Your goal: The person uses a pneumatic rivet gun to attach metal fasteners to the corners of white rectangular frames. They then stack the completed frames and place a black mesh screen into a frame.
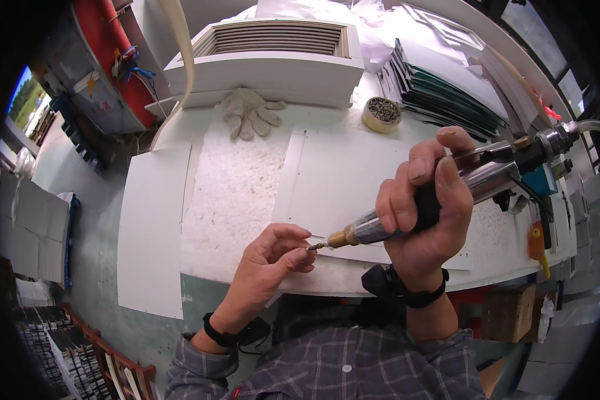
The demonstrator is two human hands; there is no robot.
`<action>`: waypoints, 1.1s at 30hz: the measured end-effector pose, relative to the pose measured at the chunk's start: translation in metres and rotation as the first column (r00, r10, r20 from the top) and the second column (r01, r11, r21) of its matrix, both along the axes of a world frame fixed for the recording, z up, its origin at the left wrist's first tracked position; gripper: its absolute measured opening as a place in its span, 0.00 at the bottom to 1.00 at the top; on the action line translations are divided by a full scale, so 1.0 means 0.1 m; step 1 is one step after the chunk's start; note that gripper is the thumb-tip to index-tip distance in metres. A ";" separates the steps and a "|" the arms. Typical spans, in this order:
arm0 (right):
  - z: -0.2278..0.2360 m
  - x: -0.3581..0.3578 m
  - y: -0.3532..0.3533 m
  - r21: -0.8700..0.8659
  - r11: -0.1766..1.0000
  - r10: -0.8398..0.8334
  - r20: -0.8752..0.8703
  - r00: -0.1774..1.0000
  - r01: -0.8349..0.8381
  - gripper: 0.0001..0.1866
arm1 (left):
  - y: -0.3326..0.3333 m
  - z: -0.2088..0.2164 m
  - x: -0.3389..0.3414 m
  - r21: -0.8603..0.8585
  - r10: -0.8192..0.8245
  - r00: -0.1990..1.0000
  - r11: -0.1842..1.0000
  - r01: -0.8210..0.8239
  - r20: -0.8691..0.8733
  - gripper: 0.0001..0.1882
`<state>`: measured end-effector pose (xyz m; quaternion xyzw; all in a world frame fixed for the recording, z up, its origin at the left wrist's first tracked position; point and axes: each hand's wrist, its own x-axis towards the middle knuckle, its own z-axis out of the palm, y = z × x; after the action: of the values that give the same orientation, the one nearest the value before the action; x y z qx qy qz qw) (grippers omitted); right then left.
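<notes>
Head view, from where I stand: right hand wrapped round the grip of a driver, nose tilted down toward the left hand. Left hand pinching, thumb and forefinger closed on a small metal piece, apparently a screw, right at the tip of the bit. Whether it is seated on the bit, cannot tell; fingers cover part. Both hands above the near edge of the table. Just beyond them, a flat white panel; tiny dark marks along its edge, holes or heads, too small to say. Tub of small metal pieces beyond the right hand, well filled. Glove lying limp beyond the left hand, louvred unit behind it. Second panel left of the left hand; stack beyond the right. Progress, my reading: screw picked out and brought to the bit; driving not yet begun, since the tip is clear of any panel. Loading looks nearly done, this screw's fastening all left.
</notes>
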<state>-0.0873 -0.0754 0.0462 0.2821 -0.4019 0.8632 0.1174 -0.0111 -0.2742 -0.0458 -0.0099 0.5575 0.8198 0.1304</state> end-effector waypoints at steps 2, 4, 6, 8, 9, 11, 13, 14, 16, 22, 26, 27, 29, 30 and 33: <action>0.00 -0.01 0.00 0.004 1.000 0.002 -0.004 1.000 -0.002 0.17 | 0.00 -0.01 -0.01 -0.011 -0.006 1.000 1.000 0.006 -0.004 0.14; 0.01 -0.02 0.00 0.008 1.000 0.012 -0.004 1.000 -0.012 0.17 | 0.00 0.00 -0.01 -0.009 -0.008 1.000 1.000 0.008 -0.010 0.14; 0.02 -0.03 0.00 0.008 1.000 0.025 -0.005 1.000 -0.025 0.17 | 0.01 0.03 -0.01 -0.012 -0.006 1.000 1.000 0.006 -0.006 0.14; 0.02 -0.03 -0.02 0.004 0.999 0.045 -0.006 0.999 -0.045 0.17 | 0.01 0.06 0.00 -0.023 0.004 1.000 1.000 -0.004 0.008 0.14; 0.03 -0.04 -0.03 0.017 0.998 0.054 -0.015 0.998 -0.054 0.17 | 0.00 0.06 0.01 -0.023 0.011 1.000 1.000 -0.011 0.007 0.15; 0.04 -0.05 -0.04 0.045 0.997 0.071 -0.034 0.997 -0.070 0.17 | 0.00 0.05 0.01 -0.019 0.022 1.000 1.000 -0.022 0.005 0.16; 0.05 -0.06 -0.05 0.056 0.994 0.094 -0.043 0.995 -0.091 0.17 | -0.03 0.06 0.00 0.002 0.022 0.999 1.000 -0.022 0.031 0.16; 0.07 -0.06 -0.06 0.062 0.993 0.105 -0.048 0.993 -0.102 0.16 | -0.03 0.06 0.00 0.014 0.022 0.999 1.000 -0.022 0.043 0.17; 0.09 -0.08 -0.07 0.072 0.991 0.115 -0.059 0.992 -0.111 0.16 | -0.04 0.05 0.00 0.031 0.031 0.999 0.999 -0.032 0.028 0.17; 0.18 -0.04 -0.18 -0.003 0.994 0.106 0.087 0.991 -0.106 0.19 | -0.02 0.09 0.02 -0.081 0.098 0.993 0.991 -0.103 -0.060 0.15; 0.17 -0.13 -0.24 0.234 0.970 0.064 -0.009 0.998 -0.060 0.18 | -0.05 0.07 -0.08 -0.518 0.022 0.895 0.810 -0.277 -0.445 0.16; 0.20 -0.12 -0.30 0.245 0.969 0.031 0.013 0.999 -0.033 0.18 | -0.07 0.09 -0.11 -0.539 0.004 0.902 0.801 -0.261 -0.431 0.16; 0.20 -0.12 -0.39 0.275 0.961 0.010 0.011 1.000 -0.013 0.17 | -0.10 0.02 -0.17 -0.572 -0.047 0.862 0.766 -0.293 -0.505 0.17; 0.19 -0.12 -0.42 0.287 0.958 0.014 0.013 1.000 -0.017 0.17 | -0.11 0.00 -0.19 -0.586 -0.075 0.838 0.749 -0.310 -0.540 0.17; 0.14 -0.12 -0.49 0.305 0.952 0.008 0.038 0.999 -0.019 0.17 | -0.12 -0.03 -0.23 -0.641 -0.116 0.817 0.686 -0.345 -0.565 0.19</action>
<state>-0.0997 -0.1241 0.0599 0.2837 -0.5306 0.7966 0.0590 -0.0337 -0.2865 -0.0490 0.1457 0.8428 0.5065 -0.1090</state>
